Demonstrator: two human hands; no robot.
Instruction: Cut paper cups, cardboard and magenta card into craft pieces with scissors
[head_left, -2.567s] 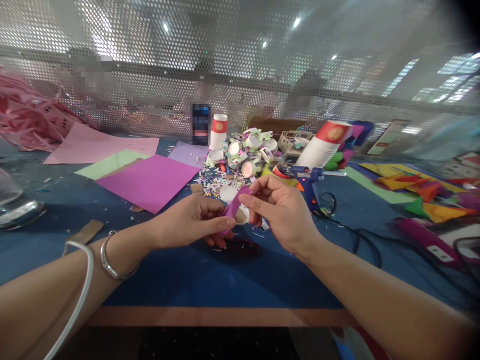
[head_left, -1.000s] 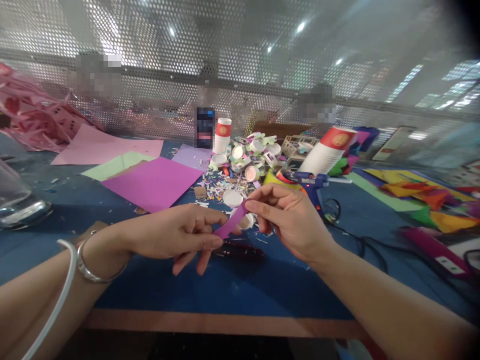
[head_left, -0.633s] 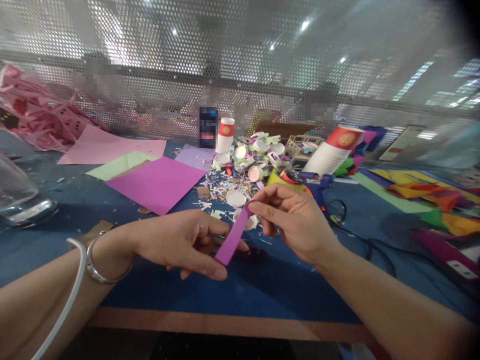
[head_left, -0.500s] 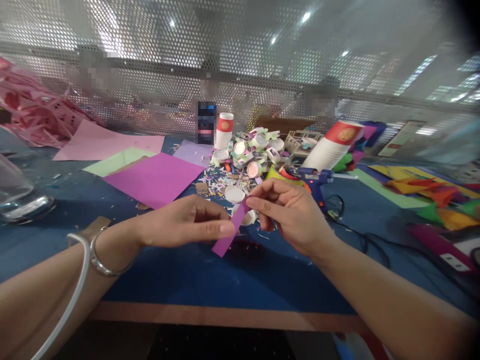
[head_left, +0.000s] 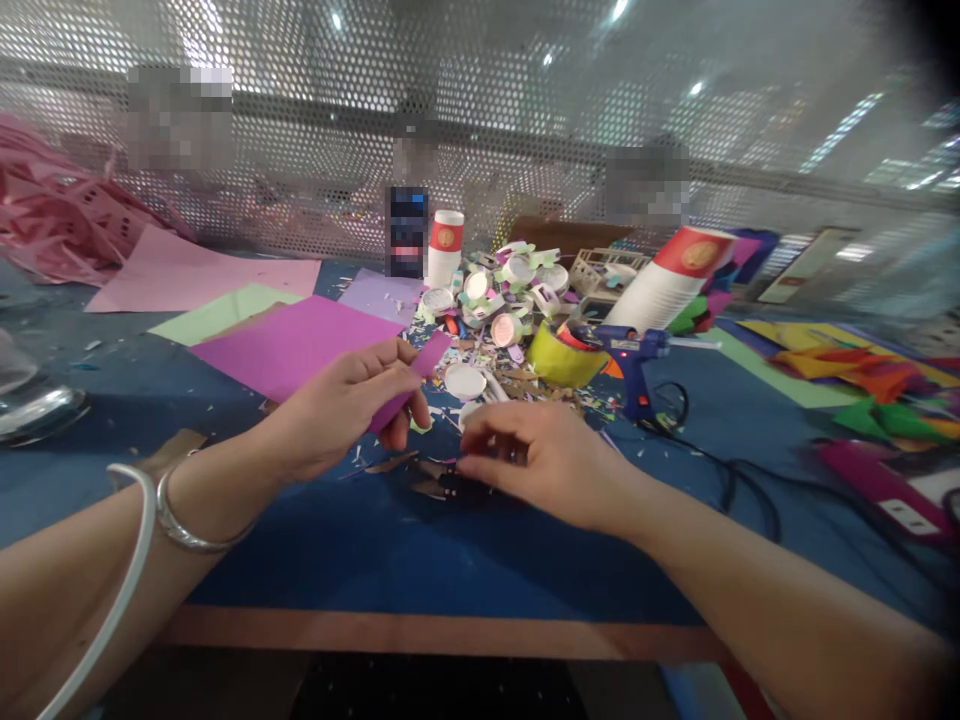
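Note:
My left hand (head_left: 360, 395) is closed on a narrow purple paper strip (head_left: 433, 354), whose upper end sticks out past the fingers. Just below my right hand (head_left: 551, 460), what looks like dark-handled scissors (head_left: 439, 482) lies on the blue table, blades toward the left. The right fingers are curled but apart, thumb and forefinger at the handle end; whether they touch it I cannot tell. Behind the hands are a white paper disc (head_left: 465, 380) and a large purple sheet (head_left: 292, 345).
A pile of white paper-cup rings (head_left: 517, 280) stands amid paper scraps. To its right are a yellow tape roll (head_left: 566, 358), a blue glue gun (head_left: 634, 365) with its cable and a leaning cup stack (head_left: 667, 280). A purple power strip (head_left: 877, 485) lies far right.
My right hand has let go of the purple strip and moved down toward the dark scissors. My left hand has drawn the strip up and to the left.

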